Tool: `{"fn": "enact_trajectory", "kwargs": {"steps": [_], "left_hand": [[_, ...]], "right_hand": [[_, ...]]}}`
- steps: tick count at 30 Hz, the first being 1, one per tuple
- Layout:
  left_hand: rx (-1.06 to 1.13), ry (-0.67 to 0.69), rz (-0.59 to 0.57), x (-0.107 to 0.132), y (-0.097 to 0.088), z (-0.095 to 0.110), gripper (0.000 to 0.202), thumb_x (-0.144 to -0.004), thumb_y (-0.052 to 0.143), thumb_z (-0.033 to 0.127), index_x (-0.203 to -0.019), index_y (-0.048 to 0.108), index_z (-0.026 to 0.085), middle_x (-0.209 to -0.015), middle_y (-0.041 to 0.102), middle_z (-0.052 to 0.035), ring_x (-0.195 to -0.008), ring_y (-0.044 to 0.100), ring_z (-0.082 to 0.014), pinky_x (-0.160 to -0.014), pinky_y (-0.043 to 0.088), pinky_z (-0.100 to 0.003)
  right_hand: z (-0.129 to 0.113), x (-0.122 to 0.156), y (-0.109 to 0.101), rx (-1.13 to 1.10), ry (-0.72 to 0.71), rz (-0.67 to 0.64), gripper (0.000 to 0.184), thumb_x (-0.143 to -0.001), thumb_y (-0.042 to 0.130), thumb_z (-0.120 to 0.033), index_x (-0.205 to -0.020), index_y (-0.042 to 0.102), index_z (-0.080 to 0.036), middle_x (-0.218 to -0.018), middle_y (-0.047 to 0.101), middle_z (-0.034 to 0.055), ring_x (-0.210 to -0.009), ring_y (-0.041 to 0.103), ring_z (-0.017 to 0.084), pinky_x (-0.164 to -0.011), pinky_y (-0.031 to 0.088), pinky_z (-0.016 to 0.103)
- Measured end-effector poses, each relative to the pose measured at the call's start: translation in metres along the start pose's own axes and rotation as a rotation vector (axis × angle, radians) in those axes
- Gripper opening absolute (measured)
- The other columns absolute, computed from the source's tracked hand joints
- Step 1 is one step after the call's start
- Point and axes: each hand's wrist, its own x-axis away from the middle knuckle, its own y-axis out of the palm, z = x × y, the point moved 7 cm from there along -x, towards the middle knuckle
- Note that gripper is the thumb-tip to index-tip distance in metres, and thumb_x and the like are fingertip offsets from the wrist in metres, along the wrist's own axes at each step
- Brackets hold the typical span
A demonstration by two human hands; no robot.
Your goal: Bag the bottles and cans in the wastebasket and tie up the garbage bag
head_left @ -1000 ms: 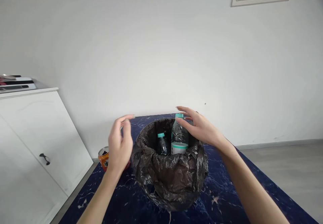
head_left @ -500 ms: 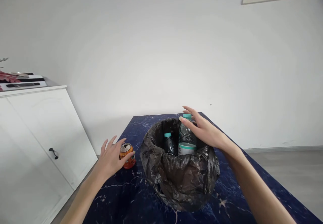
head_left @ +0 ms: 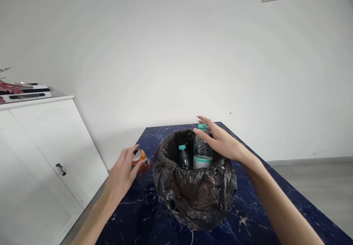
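Note:
My left hand (head_left: 125, 167) is closed around an orange drink can (head_left: 143, 166) at the left of the bin. The can leans, and its opened top faces up. A bin lined with a black plastic bag (head_left: 197, 201) stands on the table. In it are a clear bottle with a teal cap and a teal-and-white label (head_left: 203, 149) and, to its left, a smaller dark-looking bottle with a teal cap (head_left: 184, 158). My right hand (head_left: 220, 142) is beside the clear bottle's neck, thumb and fingers spread around its cap; whether it touches the bottle I cannot tell.
The dark blue marble-patterned table (head_left: 132, 215) reaches to a white wall (head_left: 165, 53). At the left stands a white cabinet (head_left: 41, 156) with a black handle and some items on top. Grey floor (head_left: 311, 178) shows at the right.
My left hand has closed on the can, which now leans where it stood upright. My right hand keeps its place by the clear bottle, and the view has shifted slightly.

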Motion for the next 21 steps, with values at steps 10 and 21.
{"fn": "enact_trajectory", "kwargs": {"steps": [10,21], "left_hand": [[0.765,0.025,0.497,-0.054,-0.124,0.094,0.050,-0.096,0.079,0.048,-0.136,0.057,0.028,-0.146,0.067,-0.0095,-0.135,0.068,-0.0307,-0.117,0.057,-0.051],[0.569,0.103,-0.050,-0.076,-0.066,0.162,0.078,-0.086,0.082,0.058,-0.150,0.045,0.030,-0.152,0.064,-0.0129,-0.130,0.071,-0.0354,-0.102,0.063,-0.050]], "right_hand": [[-0.002,-0.003,-0.001,0.010,-0.019,0.002,0.087,-0.101,0.049,-0.075,-0.169,0.039,-0.022,-0.172,0.046,0.0149,-0.157,0.045,0.040,-0.130,0.038,0.062],[-0.001,-0.007,-0.001,-0.024,-0.092,0.047,0.079,-0.103,0.052,-0.071,-0.167,0.043,-0.026,-0.170,0.049,0.0151,-0.159,0.044,0.037,-0.132,0.034,0.066]]}}
